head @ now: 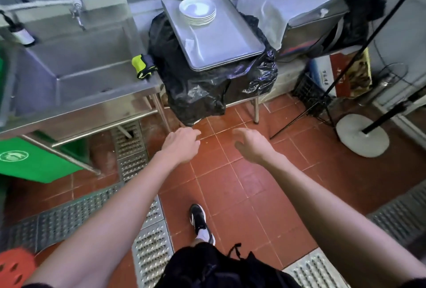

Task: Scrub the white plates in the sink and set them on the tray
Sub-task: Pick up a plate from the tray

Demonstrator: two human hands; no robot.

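A stack of several white plates (197, 10) stands at the far end of a metal tray (226, 41), which rests on a bin covered with a black plastic bag (202, 85). The steel sink (76, 57) is at the left; no plates show in its basin. A yellow and black scrubbing pad (142, 66) lies on the sink's right rim. My left hand (181, 143) and my right hand (251, 143) are stretched out over the floor below the tray, fingers loosely curled, holding nothing.
A tap (77, 11) hangs over the sink. A green bin (34, 161) stands under it. Metal drain grates (138, 172) cross the red tiled floor. A stand with a round white base (362, 135) and boxes crowd the right side. My foot (199, 221) is on the tiles.
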